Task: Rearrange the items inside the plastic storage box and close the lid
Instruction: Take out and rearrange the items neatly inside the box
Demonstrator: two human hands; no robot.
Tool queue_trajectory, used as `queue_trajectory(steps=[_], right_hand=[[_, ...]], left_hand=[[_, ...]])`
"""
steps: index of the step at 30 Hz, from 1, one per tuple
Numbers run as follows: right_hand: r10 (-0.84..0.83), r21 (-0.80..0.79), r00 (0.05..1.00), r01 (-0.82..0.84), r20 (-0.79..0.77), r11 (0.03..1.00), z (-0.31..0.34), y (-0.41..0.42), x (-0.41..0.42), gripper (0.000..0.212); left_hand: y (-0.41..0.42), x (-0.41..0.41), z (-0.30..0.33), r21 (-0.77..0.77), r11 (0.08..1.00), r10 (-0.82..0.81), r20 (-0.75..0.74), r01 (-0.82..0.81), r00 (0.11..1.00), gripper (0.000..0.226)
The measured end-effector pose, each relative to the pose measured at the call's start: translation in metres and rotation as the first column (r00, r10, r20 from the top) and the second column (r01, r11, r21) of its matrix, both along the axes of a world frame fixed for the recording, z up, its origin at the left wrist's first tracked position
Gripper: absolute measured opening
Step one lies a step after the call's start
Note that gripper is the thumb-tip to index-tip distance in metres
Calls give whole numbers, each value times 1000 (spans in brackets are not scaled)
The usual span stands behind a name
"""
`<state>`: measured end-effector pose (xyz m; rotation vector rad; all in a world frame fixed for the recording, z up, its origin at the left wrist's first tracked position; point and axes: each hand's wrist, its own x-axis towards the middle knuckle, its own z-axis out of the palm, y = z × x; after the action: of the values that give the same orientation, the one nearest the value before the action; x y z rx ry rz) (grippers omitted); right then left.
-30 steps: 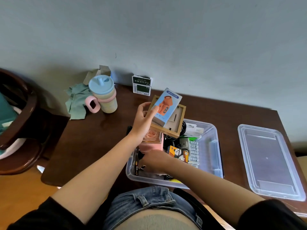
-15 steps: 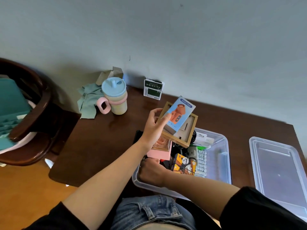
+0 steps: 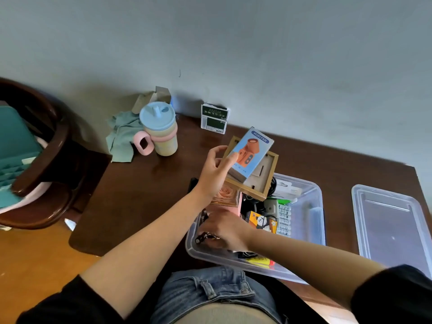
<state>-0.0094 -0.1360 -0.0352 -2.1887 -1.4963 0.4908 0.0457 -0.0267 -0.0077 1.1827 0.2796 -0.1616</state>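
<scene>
A clear plastic storage box (image 3: 316, 220) sits at the table's near edge, crowded with small items. My left hand (image 3: 216, 171) holds a blue mini fan box (image 3: 251, 152) stacked on a wooden frame (image 3: 261, 181), raised above the box's far left corner. Below them stands a pink box with a rose (image 3: 228, 197). My right hand (image 3: 224, 230) reaches into the box's left end, its fingers closed around small dark items (image 3: 203, 237); what they are I cannot make out. The clear lid (image 3: 392, 225) lies flat on the table to the right.
A pastel cup with a blue lid (image 3: 160, 129), a green cloth (image 3: 121, 139) and a small green-and-white carton (image 3: 214, 119) stand at the back of the dark wooden table (image 3: 140, 195). A dark wooden chair (image 3: 35, 160) is at the left.
My left hand keeps the fan box and frame at about the same height. My right hand has shifted slightly left inside the box. The camera view has moved a little.
</scene>
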Motion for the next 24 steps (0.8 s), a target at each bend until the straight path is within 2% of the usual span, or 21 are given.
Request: queue_trajectory(steps=[3,8,11,15,18,24], right_hand=[[-276,-38,955,274,-112,961,23,-21,-2,14],[-523,-140,826,504,-213,852,50,-82,1,14],[-546,-354,806,454,-227,818,56,-117,0,15],[-500,-624,863,354,-70,697,39,-138,-5,22],[-465,-756,885,290,-22,586,19,-138,-9,16],[-361,-909,933,141,-11,392,-12,-125,-11,25]], left_hand=[[0,1,-2,32,999,3,5,-3,1000,29],[0,0,-4,82,997,0,25,-2,1000,41],[0,0,-5,99,995,0,21,-2,1000,40],[0,0,-5,102,995,-7,23,5,1000,36],[1,-1,-4,110,994,-8,21,6,1000,34],[1,-1,-3,108,994,-9,11,8,1000,34]])
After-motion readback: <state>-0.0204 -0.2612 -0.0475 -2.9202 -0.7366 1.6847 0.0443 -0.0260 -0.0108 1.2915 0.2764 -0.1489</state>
